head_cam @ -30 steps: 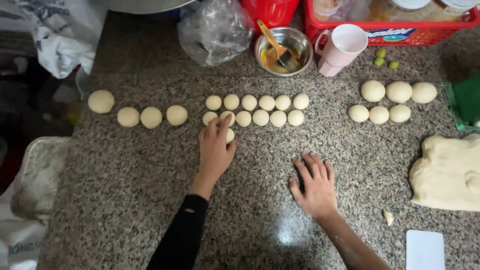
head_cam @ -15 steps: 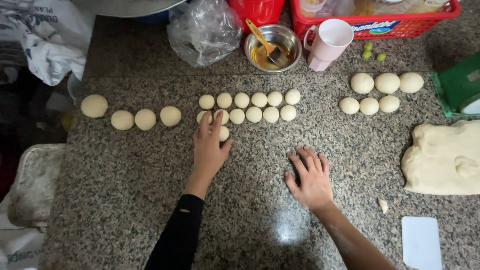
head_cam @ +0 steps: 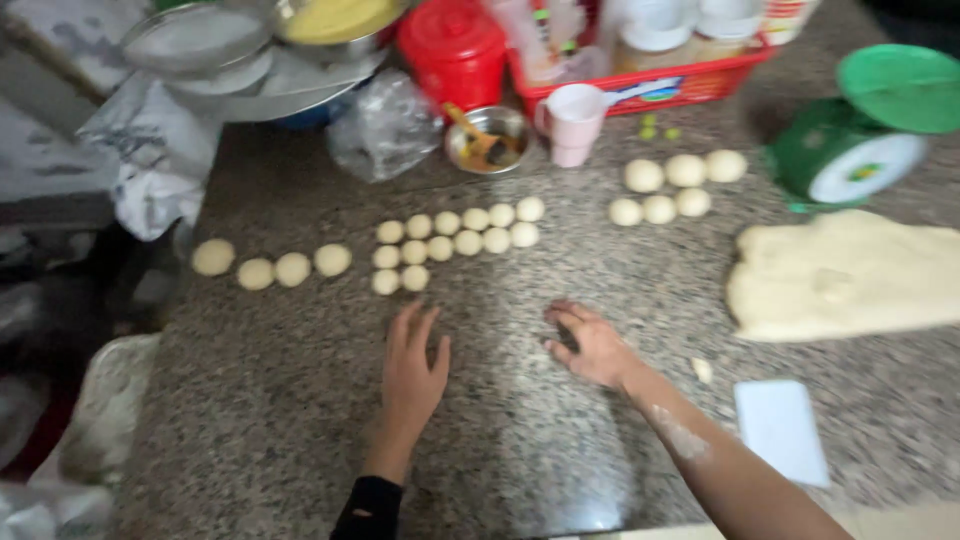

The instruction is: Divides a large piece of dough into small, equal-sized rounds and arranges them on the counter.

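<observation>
My left hand (head_cam: 415, 368) lies flat and open on the speckled granite counter (head_cam: 300, 400), just below a cluster of small dough balls (head_cam: 455, 235) set in rows; it touches none of them. My right hand (head_cam: 592, 345) rests on the counter to the right, fingers apart and pointing left, nothing in it, flour on the forearm. The nearest balls to my left hand are the two at the cluster's lower left (head_cam: 400, 279).
Several larger dough balls (head_cam: 272, 265) line up at left, and more (head_cam: 672, 188) at upper right. A big dough slab (head_cam: 850, 275), white scraper (head_cam: 780, 430), green scale (head_cam: 860, 130), pink cup (head_cam: 572, 122), steel bowl (head_cam: 488, 138), plastic bag (head_cam: 385, 125) and red basket (head_cam: 640, 85) surround the area.
My left hand has drawn back from the dough-ball cluster toward me. My right hand stays on the counter. The view has shifted and now shows more of the back of the counter.
</observation>
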